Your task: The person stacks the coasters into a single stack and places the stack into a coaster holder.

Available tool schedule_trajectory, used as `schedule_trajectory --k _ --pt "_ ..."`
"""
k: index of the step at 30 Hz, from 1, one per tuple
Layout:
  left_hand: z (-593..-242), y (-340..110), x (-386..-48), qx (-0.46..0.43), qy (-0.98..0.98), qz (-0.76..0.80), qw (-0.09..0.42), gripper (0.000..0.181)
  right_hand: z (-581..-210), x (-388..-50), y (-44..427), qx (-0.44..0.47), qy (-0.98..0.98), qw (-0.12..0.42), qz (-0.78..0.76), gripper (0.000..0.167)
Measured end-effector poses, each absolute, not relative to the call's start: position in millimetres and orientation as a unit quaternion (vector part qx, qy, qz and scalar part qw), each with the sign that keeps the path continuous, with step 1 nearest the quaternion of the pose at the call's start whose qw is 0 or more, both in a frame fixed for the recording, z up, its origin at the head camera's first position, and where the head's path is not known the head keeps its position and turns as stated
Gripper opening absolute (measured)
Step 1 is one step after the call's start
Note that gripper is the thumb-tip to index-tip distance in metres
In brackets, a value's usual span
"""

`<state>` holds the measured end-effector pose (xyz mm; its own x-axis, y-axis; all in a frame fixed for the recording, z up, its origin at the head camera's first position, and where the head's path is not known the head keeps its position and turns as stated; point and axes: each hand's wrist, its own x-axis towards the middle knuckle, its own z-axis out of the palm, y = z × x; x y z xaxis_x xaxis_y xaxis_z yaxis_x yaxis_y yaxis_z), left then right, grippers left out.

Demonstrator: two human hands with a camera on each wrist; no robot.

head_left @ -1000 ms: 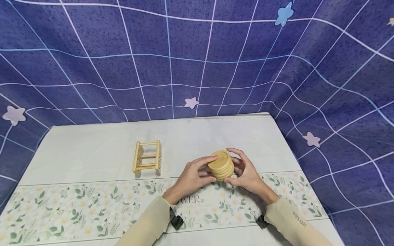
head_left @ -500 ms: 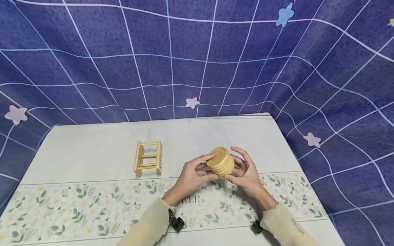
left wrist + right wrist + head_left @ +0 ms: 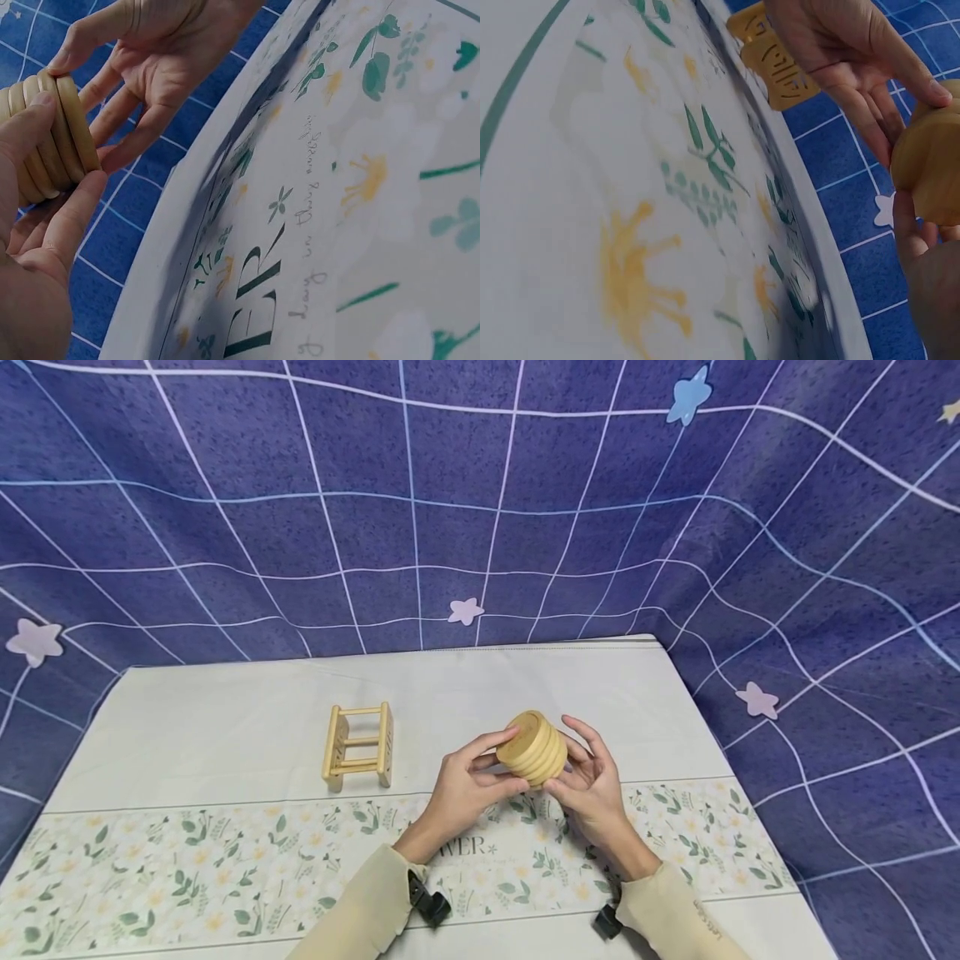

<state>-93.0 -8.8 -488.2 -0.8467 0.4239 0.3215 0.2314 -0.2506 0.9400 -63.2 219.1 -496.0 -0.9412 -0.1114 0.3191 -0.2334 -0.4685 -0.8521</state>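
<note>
Between both hands, over the table, is a stack of several round wooden coasters (image 3: 542, 756), tilted so that its flat end face points up and left. My left hand (image 3: 467, 787) grips the stack from the left, one finger on the end face and the thumb at the near edge. From the right, my right hand (image 3: 597, 789) holds the other end, its thumb at the near rim and its index finger raised off the stack. The left wrist view shows the ridged side of the coasters (image 3: 56, 139); in the right wrist view, a smooth end (image 3: 930, 161) is visible.
A small wooden rack (image 3: 358, 747) with slotted side panels and crossbars stands on the table left of the hands. The white tablecloth (image 3: 225, 727) has a floral band along the front. A blue curtain (image 3: 420, 543) with grid lines and stars hangs behind and to the right.
The coaster stack has tipped further, its end face turning leftward, and has shifted slightly left and away. My right hand and forearm have moved left with it. The rack stays put.
</note>
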Motion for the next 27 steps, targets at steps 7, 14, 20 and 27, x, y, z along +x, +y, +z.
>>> schedule_trajectory --k 7,14,20,27 --pt "-487.2 -12.2 -94.7 0.261 0.592 0.759 0.077 0.073 -491.5 -63.9 211.8 0.155 -0.516 0.041 0.841 0.098" --pt "-486.9 -15.0 -96.5 0.262 0.584 0.765 0.072 0.074 -490.1 -66.8 209.0 0.168 -0.511 0.043 0.842 0.099" --pt "-488.2 -16.4 -97.1 0.267 0.584 0.763 0.066 0.074 -492.2 -67.7 209.8 0.177 -0.523 0.049 0.832 0.089" --pt "-487.9 -17.7 -95.2 0.261 0.589 0.762 0.065 0.073 -493.3 -68.2 209.1 0.180 -0.535 0.052 0.824 0.077"
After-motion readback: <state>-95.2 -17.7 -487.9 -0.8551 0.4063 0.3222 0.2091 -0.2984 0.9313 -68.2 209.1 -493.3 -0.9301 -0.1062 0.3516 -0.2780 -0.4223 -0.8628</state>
